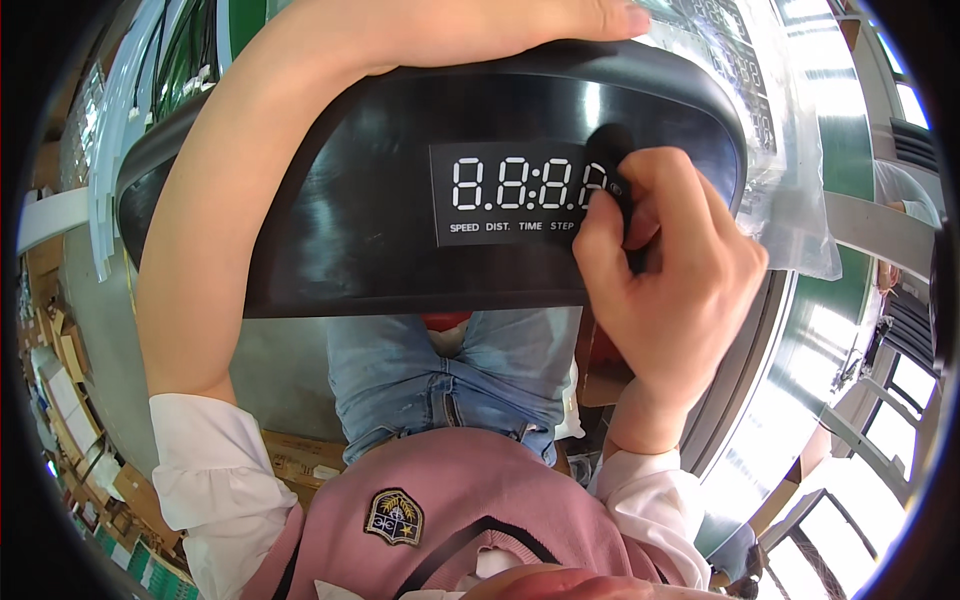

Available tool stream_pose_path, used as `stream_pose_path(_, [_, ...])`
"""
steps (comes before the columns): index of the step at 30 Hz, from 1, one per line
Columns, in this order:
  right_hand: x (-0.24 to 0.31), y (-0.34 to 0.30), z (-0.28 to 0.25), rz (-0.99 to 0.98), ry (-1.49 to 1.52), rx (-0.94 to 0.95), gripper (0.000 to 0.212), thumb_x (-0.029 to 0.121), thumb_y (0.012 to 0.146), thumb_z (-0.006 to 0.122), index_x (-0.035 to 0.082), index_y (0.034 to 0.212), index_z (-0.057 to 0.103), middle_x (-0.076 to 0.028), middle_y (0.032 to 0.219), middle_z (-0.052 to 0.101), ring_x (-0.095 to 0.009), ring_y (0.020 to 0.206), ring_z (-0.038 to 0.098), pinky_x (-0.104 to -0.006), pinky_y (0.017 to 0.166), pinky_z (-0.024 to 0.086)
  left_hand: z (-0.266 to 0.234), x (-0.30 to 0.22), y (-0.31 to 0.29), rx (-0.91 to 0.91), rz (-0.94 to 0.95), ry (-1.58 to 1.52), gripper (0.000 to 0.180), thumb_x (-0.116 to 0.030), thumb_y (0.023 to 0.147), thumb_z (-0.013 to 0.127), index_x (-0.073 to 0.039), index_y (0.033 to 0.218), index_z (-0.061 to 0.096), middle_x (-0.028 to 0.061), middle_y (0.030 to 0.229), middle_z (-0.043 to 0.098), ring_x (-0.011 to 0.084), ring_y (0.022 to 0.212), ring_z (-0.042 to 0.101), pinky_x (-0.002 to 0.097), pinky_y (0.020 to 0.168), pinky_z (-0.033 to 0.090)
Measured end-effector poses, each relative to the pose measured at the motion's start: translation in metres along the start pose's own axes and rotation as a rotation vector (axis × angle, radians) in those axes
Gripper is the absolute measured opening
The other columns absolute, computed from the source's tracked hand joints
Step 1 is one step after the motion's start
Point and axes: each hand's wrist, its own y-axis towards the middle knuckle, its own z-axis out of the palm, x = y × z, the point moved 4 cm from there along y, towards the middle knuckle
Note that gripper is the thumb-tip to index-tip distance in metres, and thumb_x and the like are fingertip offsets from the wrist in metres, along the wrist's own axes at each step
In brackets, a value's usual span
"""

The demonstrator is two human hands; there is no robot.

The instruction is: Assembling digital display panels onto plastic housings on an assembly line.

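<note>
A black curved plastic console spans the view in front of me, with a dark rectangular display label of white segment digits and small lettering on its face. My left forearm reaches over the console's left part. Along the far rim lies my left hand, with one fingertip showing and the other fingers cut off by the upper edge. Over the label's right end, my right hand is closed in a pinch on a small black rounded piece. The piece and fingers cover the last digit in part; its exact kind cannot be made out.
Clear plastic bags with printed display sheets lie beyond the console at the right. Bundled dark wires are at the far left. A green work surface runs along the right; cardboard boxes stand at the left.
</note>
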Motion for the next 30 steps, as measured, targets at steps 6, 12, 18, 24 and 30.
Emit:
stream_pose_path(6, [-0.030,0.011,-0.012,0.134,-0.135,-0.204,0.030,0.022,0.071,0.083,0.004,0.084,0.062,0.004,0.059,0.047,-0.005,0.050,0.042,-0.0219,0.048,0.033,0.000,-0.006,0.002,0.140,-0.150,-0.008,0.048,-0.046,0.093,0.052,0.001,0.098,0.063,0.0150,0.081,0.064,0.0262,0.078,0.062,0.0358,0.071,0.047])
stream_pose_path(12, [-0.057,0.014,-0.020,-0.010,0.043,-0.500,0.045,0.026,0.068,0.086,0.004,0.102,0.065,-0.003,0.076,0.058,-0.011,0.070,0.054,-0.0262,0.069,0.046,0.008,-0.007,-0.006,0.028,0.185,0.164,0.056,-0.037,0.076,0.075,-0.005,0.119,0.061,0.0133,0.086,0.066,0.0265,0.078,0.064,0.0347,0.074,0.049])
stream_pose_path(18, [-0.036,-0.009,-0.058,0.107,0.632,-0.078,0.065,0.028,0.052,0.089,-0.001,0.105,0.065,-0.011,0.092,0.067,-0.020,0.090,0.064,-0.0301,0.087,0.047,0.010,-0.075,-0.065,-0.065,0.399,0.128,0.058,-0.036,0.065,0.080,-0.007,0.113,0.067,0.0156,0.090,0.068,0.0298,0.079,0.068,0.0349,0.074,0.052])
stream_pose_path(24, [0.041,-0.150,-0.216,-0.234,0.022,-0.295,0.080,0.059,0.035,0.086,0.001,0.086,0.065,-0.009,0.081,0.063,-0.020,0.069,0.059,-0.0290,0.067,0.045,-0.007,-0.175,-0.177,-0.142,0.786,0.342,0.057,-0.048,0.068,0.077,-0.002,0.100,0.069,0.0063,0.070,0.053,0.0215,0.062,0.055,0.0332,0.054,0.042])
stream_pose_path(30, [-0.032,-0.338,-0.428,0.137,0.262,-0.722,0.087,0.042,0.061,0.081,-0.007,0.126,0.049,-0.021,0.114,0.060,-0.031,0.098,0.064,-0.0398,0.089,0.054,-0.052,-0.148,-0.167,-0.489,0.711,0.078,0.030,-0.029,0.089,0.062,0.001,0.092,0.067,0.0025,0.077,0.057,0.0110,0.070,0.051,0.0234,0.067,0.040])
